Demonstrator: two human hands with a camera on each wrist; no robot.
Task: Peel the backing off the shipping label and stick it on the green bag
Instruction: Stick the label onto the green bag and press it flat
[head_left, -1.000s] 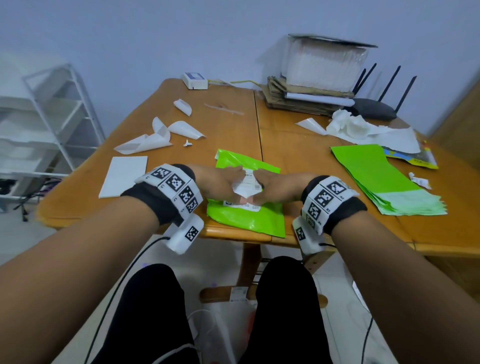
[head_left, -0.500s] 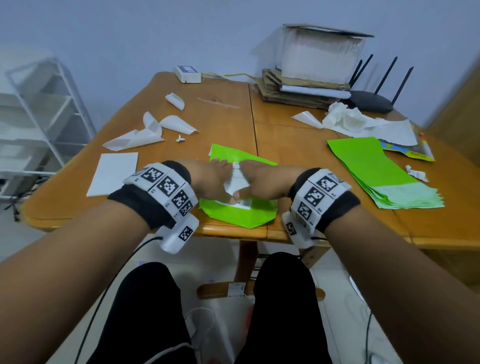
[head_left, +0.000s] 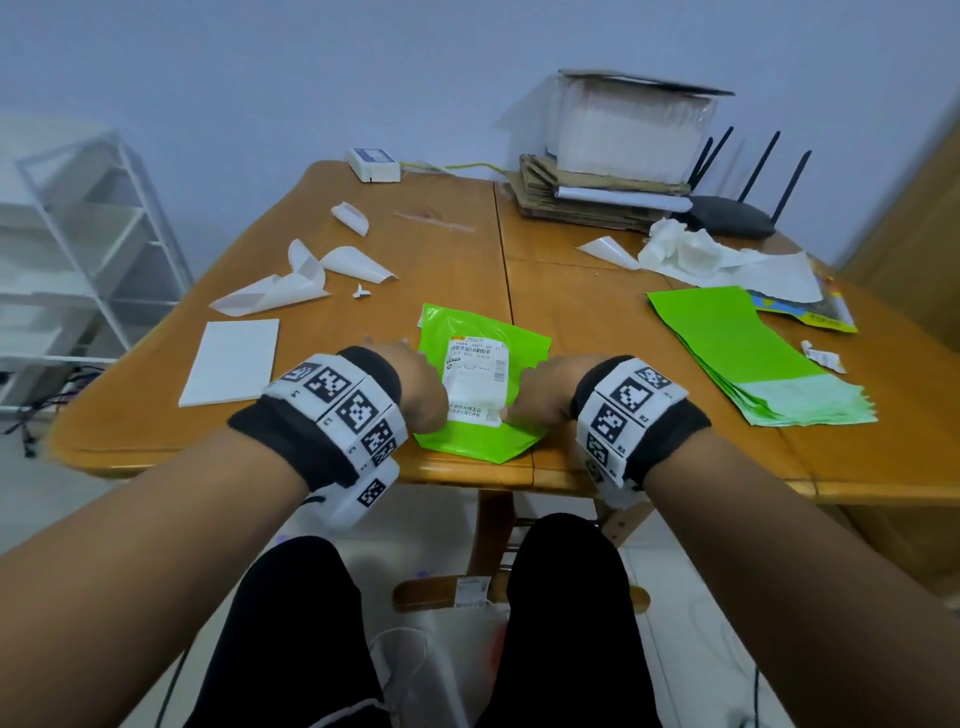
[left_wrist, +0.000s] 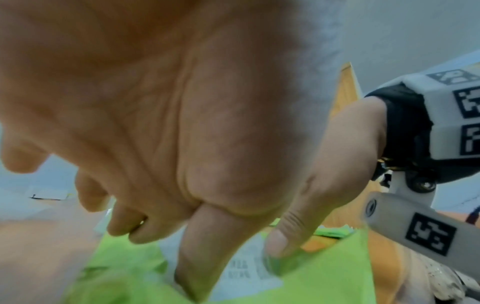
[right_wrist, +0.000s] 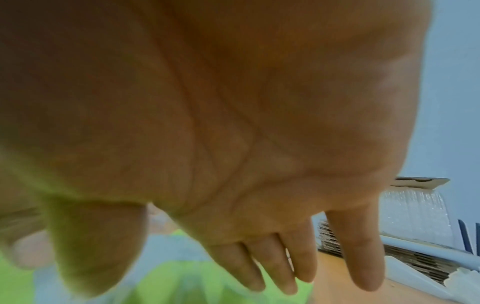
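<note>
The green bag (head_left: 480, 441) lies flat at the table's front edge, and the white printed shipping label (head_left: 475, 376) lies face up on it. My left hand (head_left: 423, 392) is at the label's left side and my right hand (head_left: 535, 397) at its right side. In the left wrist view, the left thumb (left_wrist: 197, 257) and the right thumb (left_wrist: 281, 236) press down on the label (left_wrist: 244, 271) and bag (left_wrist: 324, 279). The other left fingers hang loosely. The right fingers (right_wrist: 285, 265) reach out straight over the bag (right_wrist: 168, 277). No backing sheet shows in either hand.
A stack of green bags (head_left: 748, 358) lies to the right. Peeled backing papers (head_left: 280, 291) and a white pad (head_left: 231, 361) lie on the left. At the back right are crumpled paper (head_left: 727, 260), a router (head_left: 732, 215) and a box on cardboard (head_left: 634, 135). A white shelf (head_left: 78, 234) stands left of the table.
My hands were together, pinching the label above the bag. They have moved apart, and the label now lies flat on the bag under both thumbs.
</note>
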